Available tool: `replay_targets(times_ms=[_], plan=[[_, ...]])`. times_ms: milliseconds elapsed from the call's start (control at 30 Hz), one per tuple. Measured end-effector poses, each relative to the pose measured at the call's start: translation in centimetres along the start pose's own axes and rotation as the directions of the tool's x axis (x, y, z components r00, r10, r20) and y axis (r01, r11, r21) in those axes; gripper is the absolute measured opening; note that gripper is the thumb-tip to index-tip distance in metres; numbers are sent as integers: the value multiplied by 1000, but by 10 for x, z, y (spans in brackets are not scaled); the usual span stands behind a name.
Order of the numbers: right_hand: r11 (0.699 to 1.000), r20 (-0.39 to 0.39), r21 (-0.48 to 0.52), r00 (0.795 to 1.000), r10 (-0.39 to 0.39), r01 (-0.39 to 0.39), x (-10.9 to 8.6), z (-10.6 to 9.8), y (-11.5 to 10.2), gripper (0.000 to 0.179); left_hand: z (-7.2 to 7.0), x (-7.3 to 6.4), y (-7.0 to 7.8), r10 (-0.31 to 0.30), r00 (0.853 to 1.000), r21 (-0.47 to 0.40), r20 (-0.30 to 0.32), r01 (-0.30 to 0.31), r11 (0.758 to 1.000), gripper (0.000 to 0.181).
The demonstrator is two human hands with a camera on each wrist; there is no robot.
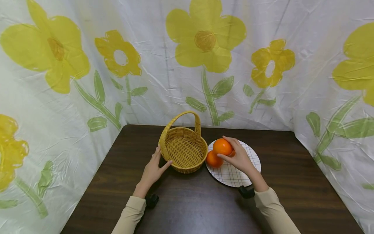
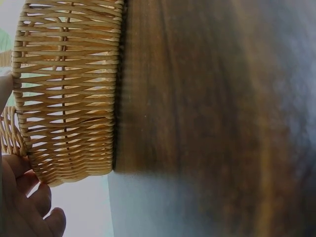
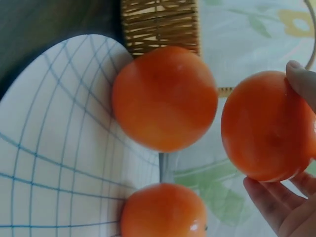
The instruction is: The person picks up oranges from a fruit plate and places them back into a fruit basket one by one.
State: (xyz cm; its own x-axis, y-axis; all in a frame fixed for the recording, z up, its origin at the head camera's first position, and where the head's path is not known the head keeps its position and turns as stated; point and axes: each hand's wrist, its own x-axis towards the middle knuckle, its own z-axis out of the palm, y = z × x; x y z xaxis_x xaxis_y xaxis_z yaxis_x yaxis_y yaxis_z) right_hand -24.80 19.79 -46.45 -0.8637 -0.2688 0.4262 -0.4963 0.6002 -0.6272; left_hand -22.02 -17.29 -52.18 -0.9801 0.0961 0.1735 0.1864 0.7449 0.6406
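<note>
A smooth orange persimmon is gripped between the thumb and fingers of my right hand, raised above the plate. Below it, another persimmon lies on a white plate with a grid of lines. One more persimmon shows on that plate in the right wrist view; in the head view the hand and held fruit mostly hide it. My left hand rests spread against the near left side of a woven basket, thumb at its front rim. The basket stands upright with its handle up; nothing lies inside.
The dark wooden table carries the basket and, to its right, the plate, close together. Behind the table hangs a white curtain with yellow flowers. The basket's arched handle rises above its rim.
</note>
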Motion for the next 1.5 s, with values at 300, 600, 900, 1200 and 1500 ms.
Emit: replay_targets(times_ms=[300, 600, 900, 1200, 1500], plan=[[999, 14, 34, 1000, 2, -3, 11, 3, -9, 74, 2, 1, -3, -2, 1000, 5, -8, 2, 1000, 83], [997, 27, 75, 999, 32, -34, 21, 12, -14, 74, 2, 0, -2, 1, 1000, 9, -3, -1, 1000, 83], [997, 37, 72, 999, 14, -17, 27, 22, -21, 73, 3, 1, -3, 20, 1000, 20, -9, -19, 1000, 83], [997, 74, 74, 997, -4, -2, 33, 33, -25, 74, 2, 2, -2, 25, 1000, 19, -10, -25, 1000, 82], [999, 94, 42, 995, -22, 18, 40, 43, -28, 74, 3, 1, -3, 15, 1000, 17, -12, -15, 1000, 83]])
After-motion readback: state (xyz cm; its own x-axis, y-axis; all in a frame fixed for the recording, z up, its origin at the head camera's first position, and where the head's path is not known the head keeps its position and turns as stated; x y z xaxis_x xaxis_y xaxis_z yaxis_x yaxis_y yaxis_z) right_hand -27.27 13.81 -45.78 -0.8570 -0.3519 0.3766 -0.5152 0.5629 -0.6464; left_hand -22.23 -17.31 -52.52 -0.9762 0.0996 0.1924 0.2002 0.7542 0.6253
